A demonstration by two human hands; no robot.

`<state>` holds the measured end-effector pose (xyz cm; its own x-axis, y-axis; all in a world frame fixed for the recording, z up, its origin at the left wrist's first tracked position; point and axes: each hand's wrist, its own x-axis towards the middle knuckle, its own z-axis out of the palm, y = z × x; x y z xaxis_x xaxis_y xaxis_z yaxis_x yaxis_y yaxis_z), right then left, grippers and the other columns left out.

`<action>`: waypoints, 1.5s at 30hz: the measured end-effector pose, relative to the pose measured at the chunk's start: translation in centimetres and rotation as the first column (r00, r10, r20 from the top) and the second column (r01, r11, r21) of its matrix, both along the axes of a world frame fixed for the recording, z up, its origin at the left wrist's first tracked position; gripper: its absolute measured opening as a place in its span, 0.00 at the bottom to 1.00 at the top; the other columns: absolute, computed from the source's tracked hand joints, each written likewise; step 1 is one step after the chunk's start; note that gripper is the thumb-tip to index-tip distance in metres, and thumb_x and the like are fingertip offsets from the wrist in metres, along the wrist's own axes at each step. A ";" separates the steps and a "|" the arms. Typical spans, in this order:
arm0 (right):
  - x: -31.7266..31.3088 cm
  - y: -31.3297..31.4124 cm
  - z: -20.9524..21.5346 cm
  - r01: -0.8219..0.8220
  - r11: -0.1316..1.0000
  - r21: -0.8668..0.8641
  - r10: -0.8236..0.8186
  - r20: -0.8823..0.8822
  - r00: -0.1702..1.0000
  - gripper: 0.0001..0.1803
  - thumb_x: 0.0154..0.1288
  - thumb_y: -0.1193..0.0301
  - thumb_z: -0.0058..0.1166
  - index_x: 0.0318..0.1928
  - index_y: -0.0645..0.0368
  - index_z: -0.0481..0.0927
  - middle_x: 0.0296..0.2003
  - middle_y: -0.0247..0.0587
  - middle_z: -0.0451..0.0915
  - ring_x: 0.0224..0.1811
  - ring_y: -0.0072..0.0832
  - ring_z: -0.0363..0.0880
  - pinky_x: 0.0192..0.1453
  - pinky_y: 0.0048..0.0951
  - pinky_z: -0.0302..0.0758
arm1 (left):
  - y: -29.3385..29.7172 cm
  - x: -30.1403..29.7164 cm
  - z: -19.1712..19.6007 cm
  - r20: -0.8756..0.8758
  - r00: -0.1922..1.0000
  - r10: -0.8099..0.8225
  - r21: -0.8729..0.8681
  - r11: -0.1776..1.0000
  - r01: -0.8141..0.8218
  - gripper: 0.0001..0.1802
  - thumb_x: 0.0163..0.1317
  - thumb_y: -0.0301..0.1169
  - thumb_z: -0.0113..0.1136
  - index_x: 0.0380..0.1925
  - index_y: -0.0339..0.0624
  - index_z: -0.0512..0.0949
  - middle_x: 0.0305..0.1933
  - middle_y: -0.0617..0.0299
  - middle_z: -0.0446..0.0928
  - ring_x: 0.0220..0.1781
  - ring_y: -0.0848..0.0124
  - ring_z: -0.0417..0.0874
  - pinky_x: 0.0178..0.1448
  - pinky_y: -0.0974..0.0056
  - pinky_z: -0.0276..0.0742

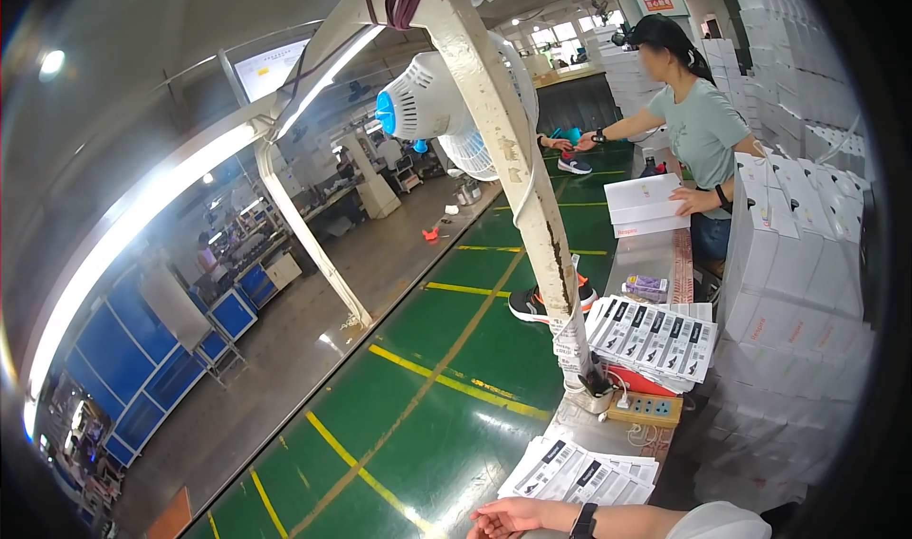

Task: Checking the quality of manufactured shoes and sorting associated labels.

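At the lower edge my right hand (pixel 510 518) hangs over the near end of the green belt (pixel 446 434), a black watch (pixel 583 521) on its wrist. Its fingers are apart and loosely bent, and I see nothing in them; the frame's edge cuts off part of the hand. Just beyond it lies a spread of white printed label sheets (pixel 579 474). Farther up, a taller stack of similar sheets (pixel 651 340) sits beside the post. A dark sneaker with an orange-red accent (pixel 532 303) stands on the belt, partly behind the post. My left hand is out of the picture.
A cream metal post (pixel 541 216) with a fan (pixel 427 97) rises at the belt's edge, beside a power strip (pixel 646 409). Beyond, a co-worker (pixel 698 112) holds a white box (pixel 648 205) and reaches toward another sneaker (pixel 574 164). White shoe boxes (pixel 793 245) are piled right.
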<state>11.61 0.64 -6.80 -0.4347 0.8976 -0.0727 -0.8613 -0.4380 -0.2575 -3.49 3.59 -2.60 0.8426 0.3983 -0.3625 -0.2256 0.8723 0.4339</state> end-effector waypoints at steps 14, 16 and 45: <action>0.6 -1.5 3.0 0.033 0.999 -0.004 -0.033 0.038 0.999 0.17 0.71 0.65 0.41 0.54 0.62 0.70 0.31 0.32 0.78 0.35 0.23 0.77 0.43 0.23 0.76 | -1.5 1.0 2.6 -0.121 0.990 0.074 0.084 0.994 -0.064 0.11 0.63 0.42 0.52 0.35 0.48 0.75 0.43 0.60 0.76 0.48 0.61 0.76 0.54 0.46 0.73; 0.6 -1.4 3.0 0.045 0.999 -0.014 -0.044 0.056 0.997 0.17 0.71 0.65 0.41 0.54 0.62 0.69 0.31 0.32 0.78 0.35 0.23 0.77 0.43 0.23 0.75 | -1.8 1.4 3.5 -0.207 0.974 0.093 0.113 0.991 -0.071 0.10 0.63 0.42 0.52 0.31 0.49 0.74 0.41 0.61 0.76 0.47 0.61 0.76 0.54 0.47 0.73; 1.5 -6.7 22.3 0.139 0.826 0.546 -0.553 0.739 0.384 0.14 0.68 0.66 0.47 0.50 0.59 0.74 0.41 0.39 0.78 0.44 0.23 0.76 0.48 0.28 0.73 | -2.1 1.3 5.0 0.090 0.996 0.010 0.157 0.987 -0.024 0.22 0.66 0.45 0.46 0.54 0.46 0.68 0.54 0.54 0.72 0.57 0.59 0.73 0.56 0.50 0.74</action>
